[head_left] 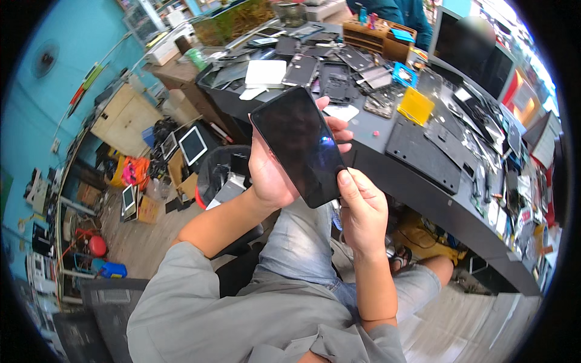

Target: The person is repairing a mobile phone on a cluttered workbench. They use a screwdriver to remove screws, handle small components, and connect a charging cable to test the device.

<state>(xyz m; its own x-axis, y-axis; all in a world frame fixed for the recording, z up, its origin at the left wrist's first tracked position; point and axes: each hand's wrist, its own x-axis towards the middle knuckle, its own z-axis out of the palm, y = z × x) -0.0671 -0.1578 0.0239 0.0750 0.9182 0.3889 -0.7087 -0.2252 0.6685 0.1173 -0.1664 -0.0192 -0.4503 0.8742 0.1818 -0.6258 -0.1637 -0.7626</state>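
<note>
A large black smartphone (293, 142) lies tilted in front of me above my lap, its dark glossy screen facing up with a small bluish reflection. My left hand (271, 175) cradles it from beneath, the palm along its left edge and fingertips showing past its right edge. At the phone's lower right corner, my right hand (365, 209) grips with the thumb on the front; its other fingers are mostly hidden behind. Both hands are held off the grey desk (370, 128).
Dismantled device parts crowd the desk, with a white box (265, 73), a yellow tray (416, 106) and a black panel (420, 152). A monitor (463, 45) and a wooden organizer (362, 40) stand behind. A lined bin (212, 166) is left of my legs. Someone in teal (417, 23) sits across.
</note>
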